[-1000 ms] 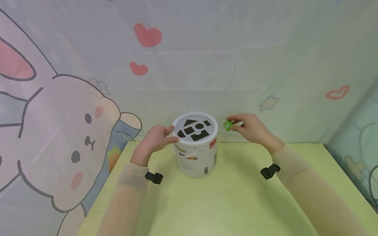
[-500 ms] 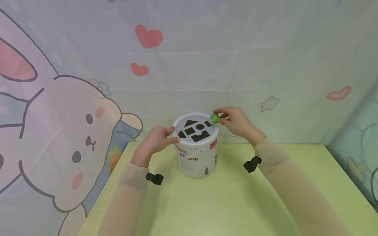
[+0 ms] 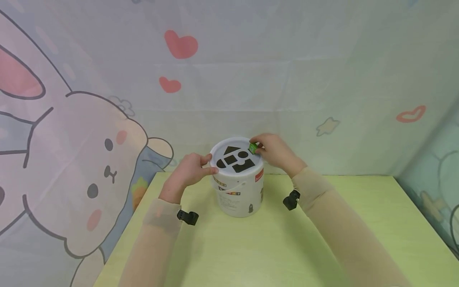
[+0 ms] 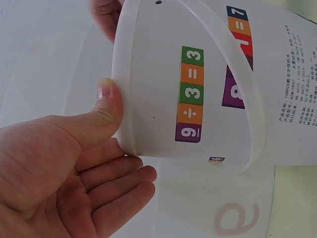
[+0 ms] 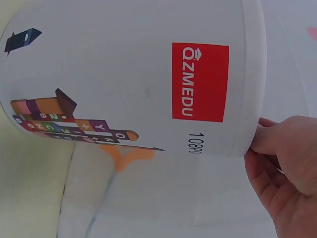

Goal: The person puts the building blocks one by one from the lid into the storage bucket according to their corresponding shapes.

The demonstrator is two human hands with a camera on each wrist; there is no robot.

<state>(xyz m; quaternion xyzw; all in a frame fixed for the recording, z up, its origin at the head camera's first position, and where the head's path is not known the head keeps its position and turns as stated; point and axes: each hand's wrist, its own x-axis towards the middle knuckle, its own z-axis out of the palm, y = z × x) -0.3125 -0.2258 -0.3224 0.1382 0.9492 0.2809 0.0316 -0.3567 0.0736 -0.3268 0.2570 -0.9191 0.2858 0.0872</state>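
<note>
A white bucket [image 3: 236, 201] stands on the table, its lid [image 3: 229, 149] pierced with several dark shaped holes. My left hand [image 3: 190, 169] holds the lid's left rim, the thumb on the near side and a finger further back. In the left wrist view that thumb [image 4: 109, 101] presses at the rim while the other fingers extend loosely beside the bucket. Between thumb and fingers, my right hand [image 3: 276, 150] pinches a small green number block [image 3: 253, 148] over the small rectangular hole at the lid's right. The rim hides the block in the right wrist view.
The light green table [image 3: 236, 251] extends in front and to both sides of the bucket. A printed cloth [image 3: 236, 63] hangs close behind it. The bucket's white handle [image 4: 247, 99] hangs down its front. A dark cable [image 3: 452, 227] runs at the far right.
My right hand has moved left with the green block, from beside the bucket to the small rectangular hole, and come down onto the lid. The left hand keeps its place on the rim.
</note>
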